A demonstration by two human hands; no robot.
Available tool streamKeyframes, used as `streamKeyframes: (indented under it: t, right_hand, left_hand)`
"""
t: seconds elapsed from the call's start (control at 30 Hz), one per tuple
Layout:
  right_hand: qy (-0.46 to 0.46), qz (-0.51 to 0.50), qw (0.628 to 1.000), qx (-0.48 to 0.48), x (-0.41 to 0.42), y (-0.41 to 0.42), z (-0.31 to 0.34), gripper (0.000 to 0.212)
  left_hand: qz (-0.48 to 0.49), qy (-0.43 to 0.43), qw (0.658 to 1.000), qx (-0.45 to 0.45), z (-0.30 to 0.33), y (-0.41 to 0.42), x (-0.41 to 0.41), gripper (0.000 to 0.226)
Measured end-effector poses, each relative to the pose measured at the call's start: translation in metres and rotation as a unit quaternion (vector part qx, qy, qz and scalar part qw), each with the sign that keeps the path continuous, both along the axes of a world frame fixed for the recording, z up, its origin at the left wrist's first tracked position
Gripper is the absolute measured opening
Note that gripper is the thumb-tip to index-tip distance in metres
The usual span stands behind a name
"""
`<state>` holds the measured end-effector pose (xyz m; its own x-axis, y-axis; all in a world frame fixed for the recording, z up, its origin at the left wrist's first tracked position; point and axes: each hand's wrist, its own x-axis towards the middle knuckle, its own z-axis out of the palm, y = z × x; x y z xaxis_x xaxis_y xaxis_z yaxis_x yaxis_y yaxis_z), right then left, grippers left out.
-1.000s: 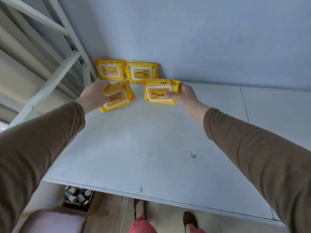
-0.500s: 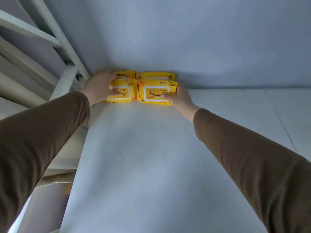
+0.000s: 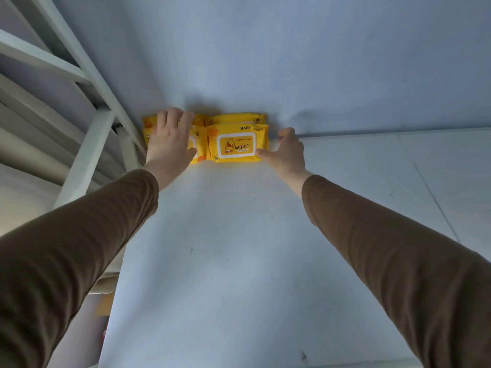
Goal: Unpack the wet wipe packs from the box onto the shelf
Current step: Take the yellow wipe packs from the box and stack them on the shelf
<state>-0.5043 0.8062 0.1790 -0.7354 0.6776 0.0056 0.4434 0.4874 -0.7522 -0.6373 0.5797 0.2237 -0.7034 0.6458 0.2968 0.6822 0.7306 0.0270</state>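
Note:
Several yellow wet wipe packs sit at the back left of the white shelf [image 3: 239,248], against the blue wall. The front right pack [image 3: 236,144] shows its "Wipes" label, and another pack [image 3: 239,118] peeks out behind it. My left hand [image 3: 170,140] lies flat with spread fingers over the front left pack [image 3: 199,134], reaching onto the pack behind it [image 3: 149,120]. My right hand [image 3: 288,152] is at the right edge of the front right pack, with the thumb on its lower right corner and the fingers curled beside it. Whether the front packs rest on the back ones or in front of them I cannot tell.
White frame bars [image 3: 85,158] slant along the shelf's left side, close to the packs. Past the shelf's left edge, low down, a piece of brown cardboard [image 3: 105,285] shows. A seam [image 3: 430,192] crosses the shelf on the right.
Both hands carried a pack each to the back of the shelf and set them down by the two packs there. The left hand has flattened over its pack; the right has slid to its pack's edge.

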Motion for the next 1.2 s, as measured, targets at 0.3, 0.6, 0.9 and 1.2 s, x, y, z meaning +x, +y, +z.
streamKeyframes:
  t: [0.3, 0.6, 0.9, 1.2]
  right_hand:
    - [-0.044, 0.004, 0.993, 0.112, 0.216, 0.068, 0.026, 0.056]
    - [-0.082, -0.043, 0.979, 0.18, 0.519, 0.141, 0.029, 0.044]
    - [-0.145, -0.152, 0.97, 0.121, 0.777, 0.243, 0.0, 0.035]
    - [-0.201, -0.225, 0.952, -0.041, 0.916, 0.379, -0.083, 0.036]
  left_hand:
    - [-0.153, -0.104, 0.983, 0.009, -0.016, 0.12, 0.168, 0.051]
    - [-0.292, -0.151, 0.944, 0.033, -0.02, 0.262, 0.444, 0.047]
    - [-0.415, -0.169, 0.893, 0.034, -0.048, 0.388, 0.695, 0.044]
    - [-0.415, -0.263, 0.869, -0.059, -0.143, 0.535, 0.83, 0.045]
